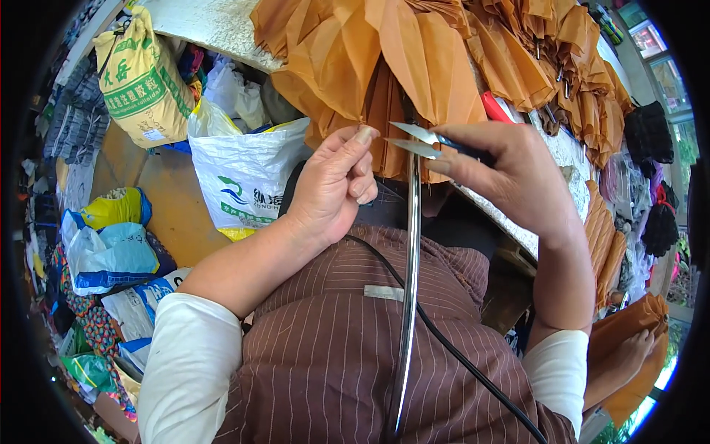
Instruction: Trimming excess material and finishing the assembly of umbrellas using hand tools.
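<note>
My right hand grips a pair of thread snips, their two pointed blades spread and aimed left. Just left of the blade tips, my left hand is closed in a pinch at the lower edge of an orange umbrella canopy. What sits between those fingertips is too small to make out. The canopy hangs in loose folds. From under it a shiny metal umbrella shaft runs down between my forearms, against my brown striped apron.
More orange canopies are heaped on the white table. To the left stand a yellow sack and a white woven bag. A black cord crosses my lap. Another person's hand rests on orange cloth at lower right.
</note>
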The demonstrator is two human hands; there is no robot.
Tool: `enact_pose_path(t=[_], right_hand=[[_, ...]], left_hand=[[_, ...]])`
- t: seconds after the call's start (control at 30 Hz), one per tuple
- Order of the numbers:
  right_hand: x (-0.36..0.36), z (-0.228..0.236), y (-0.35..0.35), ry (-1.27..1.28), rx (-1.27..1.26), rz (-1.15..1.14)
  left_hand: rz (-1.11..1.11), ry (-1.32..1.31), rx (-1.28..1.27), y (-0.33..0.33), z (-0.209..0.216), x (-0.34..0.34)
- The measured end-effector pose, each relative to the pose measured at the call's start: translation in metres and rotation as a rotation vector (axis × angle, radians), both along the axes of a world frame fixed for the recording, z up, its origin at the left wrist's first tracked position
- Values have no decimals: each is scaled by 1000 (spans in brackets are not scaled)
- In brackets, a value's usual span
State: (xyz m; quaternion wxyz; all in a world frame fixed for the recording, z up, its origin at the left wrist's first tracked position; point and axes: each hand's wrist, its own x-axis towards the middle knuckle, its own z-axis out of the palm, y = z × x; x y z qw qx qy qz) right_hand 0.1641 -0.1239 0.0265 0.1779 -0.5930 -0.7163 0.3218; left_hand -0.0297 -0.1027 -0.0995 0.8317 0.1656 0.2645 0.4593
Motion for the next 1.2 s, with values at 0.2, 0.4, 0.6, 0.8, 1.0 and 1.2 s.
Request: enact_pose_path(t=[0.2,0.4,0.6,0.8,1.0,1.2], right_hand=[[-25,7,25,-574,196,208],[-46,12,31,-747,341,290],[-54,31,39,-821,99,305],[-51,22,51,-807,146,334],[-45,8,56,-739,137,261],[-32,7,60,-610,118,318]], left_hand=[[-16,-77,-13,-1,-7,4],[0,-30,-71,-4,-4,4],[-14,-39,-60,-4,-7,3],[-36,-42,-77,-4,-9,4],[-77,-64,-70,-4,-11,3],[-244,-8,-7,-10,-11,-5]])
